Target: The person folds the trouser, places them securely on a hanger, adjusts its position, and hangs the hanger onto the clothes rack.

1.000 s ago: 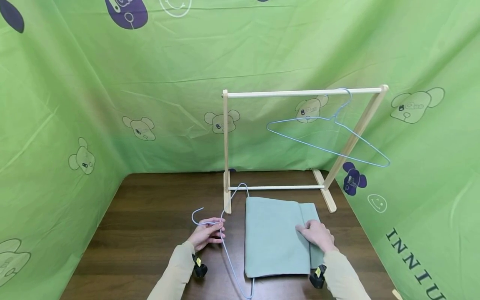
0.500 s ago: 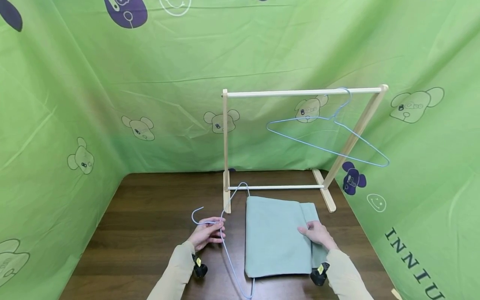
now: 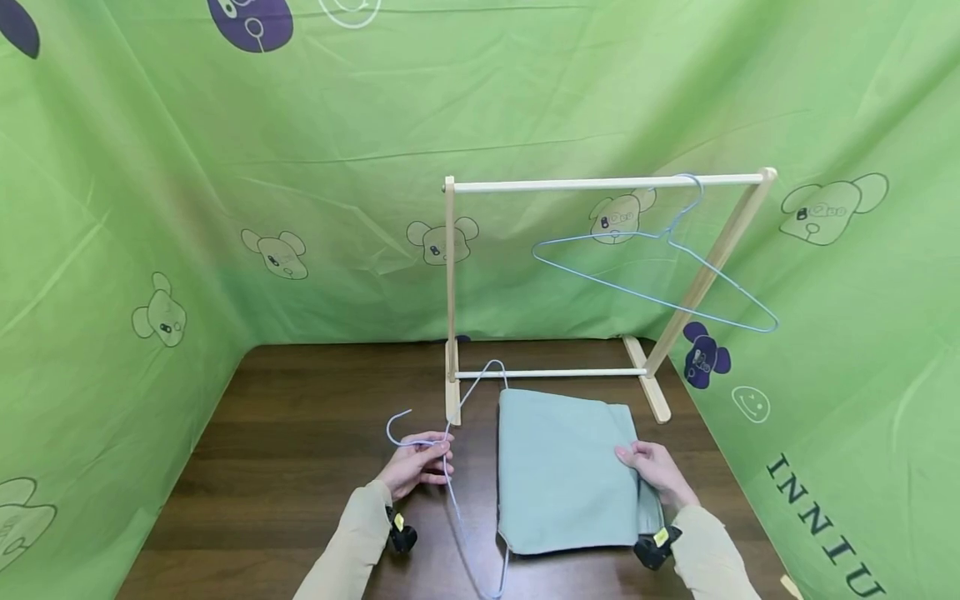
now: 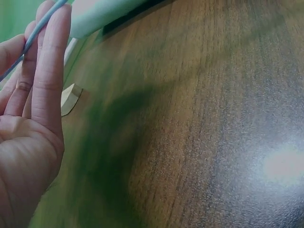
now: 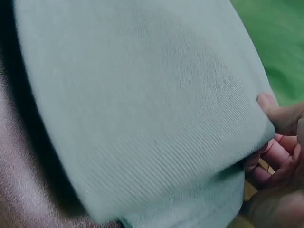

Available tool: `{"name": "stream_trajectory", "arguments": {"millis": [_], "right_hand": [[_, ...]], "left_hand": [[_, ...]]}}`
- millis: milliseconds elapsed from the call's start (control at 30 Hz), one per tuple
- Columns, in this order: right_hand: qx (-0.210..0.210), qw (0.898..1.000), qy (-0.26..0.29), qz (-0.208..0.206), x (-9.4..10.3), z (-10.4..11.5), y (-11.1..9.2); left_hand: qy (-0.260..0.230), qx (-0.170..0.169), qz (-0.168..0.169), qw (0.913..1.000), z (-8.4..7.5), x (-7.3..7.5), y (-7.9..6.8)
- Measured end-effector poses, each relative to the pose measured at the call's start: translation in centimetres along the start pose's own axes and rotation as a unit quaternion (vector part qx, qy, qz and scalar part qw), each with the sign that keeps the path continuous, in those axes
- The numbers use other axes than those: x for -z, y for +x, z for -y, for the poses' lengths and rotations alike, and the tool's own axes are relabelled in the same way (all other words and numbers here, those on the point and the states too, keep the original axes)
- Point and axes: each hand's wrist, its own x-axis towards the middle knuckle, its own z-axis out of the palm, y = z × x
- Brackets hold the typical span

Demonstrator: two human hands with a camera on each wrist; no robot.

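Observation:
My left hand (image 3: 411, 463) pinches a light-blue wire hanger (image 3: 388, 429) at the neck, its hook pointing left. In the left wrist view, the wire runs between the thumb and fingers (image 4: 47, 80). A pale green folded cloth (image 3: 562, 475) lies draped over the hanger's long bar, which is hidden beneath it apart from the two ends. My right hand (image 3: 662, 473) pinches the cloth's right edge, thumb on top. The right wrist view shows ribbed texture near the cloth's edge (image 5: 161, 161), fingers tucked underneath, and another layer below.
A wooden rack (image 3: 600, 185) stands behind on the dark wood table (image 3: 300, 433). A second blue hanger (image 3: 668, 234) hangs bare from its top bar, toward the right. Green printed fabric (image 3: 337, 150) walls the table at the back and sides.
The right hand has shifted right, drawing the cloth and the hanger's bar slightly right with it. Less of the under layer shows at the right edge. The left hand keeps its pinch almost in place.

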Motion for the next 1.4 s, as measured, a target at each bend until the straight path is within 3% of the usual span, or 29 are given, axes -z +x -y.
{"name": "stream_trajectory", "arguments": {"millis": [333,500,600,767,933,1100,1400], "right_hand": [[-0.019,0.993,0.118,-0.022,1.4,-2.1,-0.5],[-0.025,0.988,0.151,-0.025,1.6,-2.4,-0.9],[-0.009,0.993,0.112,-0.036,1.4,-2.5,-0.9],[0.022,0.997,-0.022,-0.067,1.1,-2.4,-0.6],[-0.017,0.990,-0.121,-0.071,0.8,-1.1,-0.5],[-0.036,0.987,-0.150,-0.055,0.3,-0.2,-0.7],[0.000,0.992,-0.117,-0.037,-1.8,0.7,-0.5]], "left_hand": [[-0.014,0.002,0.021,0.9997,0.0,-1.1,0.5],[-0.018,0.004,0.023,0.9996,0.0,-1.5,0.6],[-0.022,0.002,0.024,0.9995,0.1,-1.4,0.7],[-0.029,0.006,0.019,0.9994,0.4,-1.1,0.6],[-0.029,0.012,0.017,0.9994,0.5,-1.0,0.5],[-0.031,0.010,0.008,0.9994,0.4,-0.4,0.4],[-0.017,0.003,-0.022,0.9996,-0.2,1.7,-0.7]]}}
